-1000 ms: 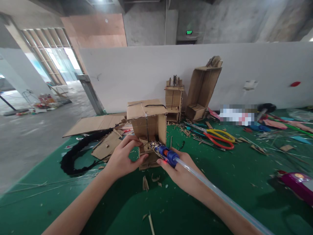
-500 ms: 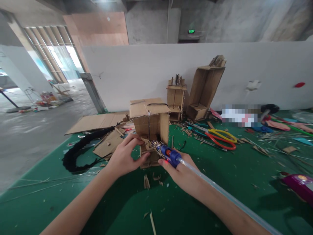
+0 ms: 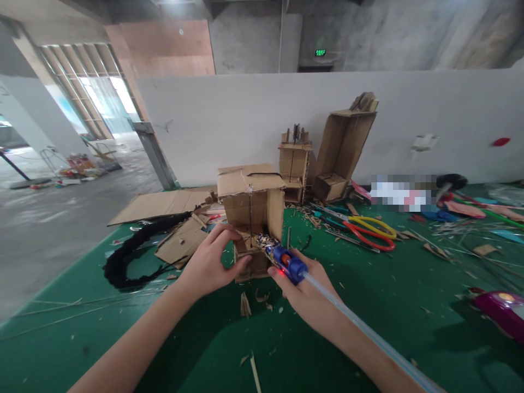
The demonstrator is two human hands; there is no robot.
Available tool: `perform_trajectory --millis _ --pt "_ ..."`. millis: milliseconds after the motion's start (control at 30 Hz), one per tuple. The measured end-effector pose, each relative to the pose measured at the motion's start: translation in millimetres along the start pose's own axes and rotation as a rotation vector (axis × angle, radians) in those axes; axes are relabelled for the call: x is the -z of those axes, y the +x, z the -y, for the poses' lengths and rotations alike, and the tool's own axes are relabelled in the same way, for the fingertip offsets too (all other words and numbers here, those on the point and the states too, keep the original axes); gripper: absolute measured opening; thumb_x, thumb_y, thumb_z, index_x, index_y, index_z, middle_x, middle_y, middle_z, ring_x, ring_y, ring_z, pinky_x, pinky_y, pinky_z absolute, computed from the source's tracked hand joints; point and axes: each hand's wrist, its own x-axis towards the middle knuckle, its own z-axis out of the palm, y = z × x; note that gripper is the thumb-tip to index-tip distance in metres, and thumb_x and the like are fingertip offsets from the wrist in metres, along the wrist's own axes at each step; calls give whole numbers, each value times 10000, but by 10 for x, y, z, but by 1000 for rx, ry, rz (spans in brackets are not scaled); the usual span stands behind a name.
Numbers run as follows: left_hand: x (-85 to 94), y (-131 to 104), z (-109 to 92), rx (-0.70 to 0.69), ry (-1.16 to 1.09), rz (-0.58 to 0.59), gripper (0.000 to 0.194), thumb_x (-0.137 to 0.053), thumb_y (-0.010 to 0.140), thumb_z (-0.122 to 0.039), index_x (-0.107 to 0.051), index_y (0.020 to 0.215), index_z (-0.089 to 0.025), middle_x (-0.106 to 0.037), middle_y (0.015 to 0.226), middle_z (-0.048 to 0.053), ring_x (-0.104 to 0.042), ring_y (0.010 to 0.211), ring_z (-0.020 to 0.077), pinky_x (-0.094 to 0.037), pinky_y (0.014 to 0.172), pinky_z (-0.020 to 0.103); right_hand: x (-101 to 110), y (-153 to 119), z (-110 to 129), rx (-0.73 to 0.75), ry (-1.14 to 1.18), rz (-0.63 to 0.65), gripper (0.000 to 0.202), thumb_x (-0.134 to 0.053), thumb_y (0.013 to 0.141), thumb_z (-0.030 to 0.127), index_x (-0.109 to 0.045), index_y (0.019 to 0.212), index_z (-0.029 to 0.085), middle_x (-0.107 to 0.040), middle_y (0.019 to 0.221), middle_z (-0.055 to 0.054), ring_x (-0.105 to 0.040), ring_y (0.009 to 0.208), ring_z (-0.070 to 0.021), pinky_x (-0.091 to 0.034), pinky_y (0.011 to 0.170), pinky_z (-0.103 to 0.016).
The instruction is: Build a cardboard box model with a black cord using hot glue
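Observation:
A small open-fronted cardboard box (image 3: 275, 212) stands in front of me, with a dark string hanging from its top panel down to the ledge inside. My left hand (image 3: 213, 256) grips the lower left part of the box, thumb at the front and fingers curled around the ledge. My right hand (image 3: 309, 284) is wrapped around a blue hot glue gun (image 3: 292, 263), with a small red light showing. A long clear glue stick (image 3: 360, 322) runs out of its back. The gun's nozzle end, crusted with debris, is at the ledge; whether the tip touches is unclear.
Two other cardboard structures (image 3: 344, 142) stand by the white wall. Scissors with red and yellow handles (image 3: 370, 234) lie to the right. A black braided cord (image 3: 123, 262) and flat cardboard (image 3: 159, 204) lie left. A purple tool (image 3: 501, 311) is at the right edge.
The glue gun has shifted slightly right and back from the ledge in my right hand, showing more of the string's lower end. My left hand and the box have barely moved.

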Motion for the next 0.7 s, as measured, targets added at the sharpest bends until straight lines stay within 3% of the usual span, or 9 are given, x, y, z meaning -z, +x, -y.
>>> perform_trajectory --millis 200,700 --pt "-6 12 -40 39 -19 67 394 -572 792 -348 -445 1138 -211 -469 1122 94 -521 1048 244 -464 899 408 49 -35 10 2 -5 7 247 -514 816 451 -537 821 205 -623 671 -24 -609 582 -158 -452 498 -259" --pt "12 76 -93 63 -78 128 312 -537 819 -381 -461 1067 -207 -407 1087 80 -472 1015 224 -438 896 393 227 -146 -80 -4 59 -39 233 -535 832 442 -514 793 214 -604 631 6 -574 531 -121 -450 525 -246"
